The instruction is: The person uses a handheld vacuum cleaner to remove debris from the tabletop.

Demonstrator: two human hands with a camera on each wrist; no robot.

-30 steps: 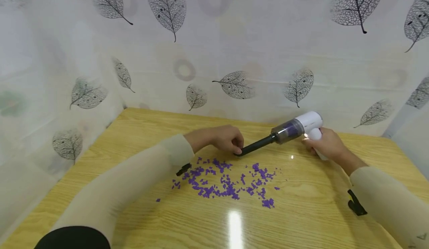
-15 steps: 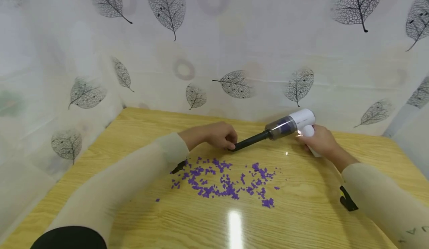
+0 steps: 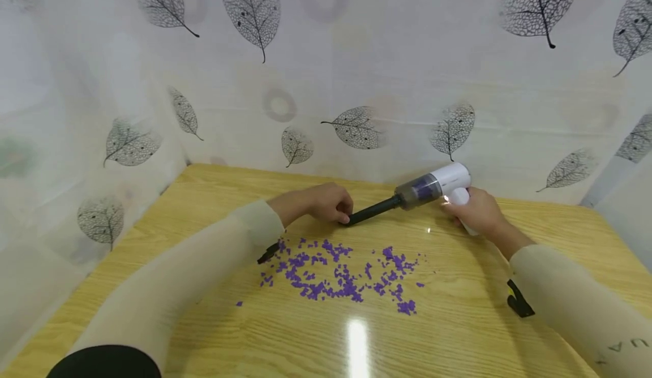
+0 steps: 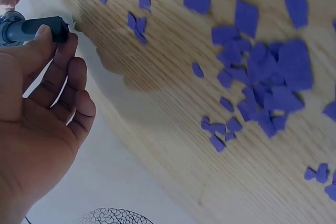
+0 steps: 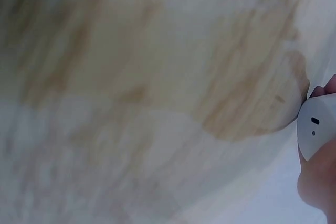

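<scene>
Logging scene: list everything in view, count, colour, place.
handheld vacuum: one, white, clear and black, table's far side
scraps: many, uncounted, purple, mid-table
table: one, yellow wood-grain, below the vacuum
backdrop: number unclear, whitish with dark leaves, behind table
black shape: one, unidentified, head view's bottom left
wrist gear: two pieces, black, by the cuffs
sleeves: two, cream, on both arms
left grip: one, bare, pinching the nozzle tip
right grip: one, bare, holding the vacuum

The right hand (image 3: 479,214) mostly hides the white plastic handle (image 5: 316,127) in its grip, the right wrist view's edge cuts off both and the yellow wood-grain tabletop (image 5: 249,80) beside them blurs there, while some flat purple scraps (image 3: 348,290) near the pinch of the left hand (image 3: 328,203) are too small to make out.
</scene>
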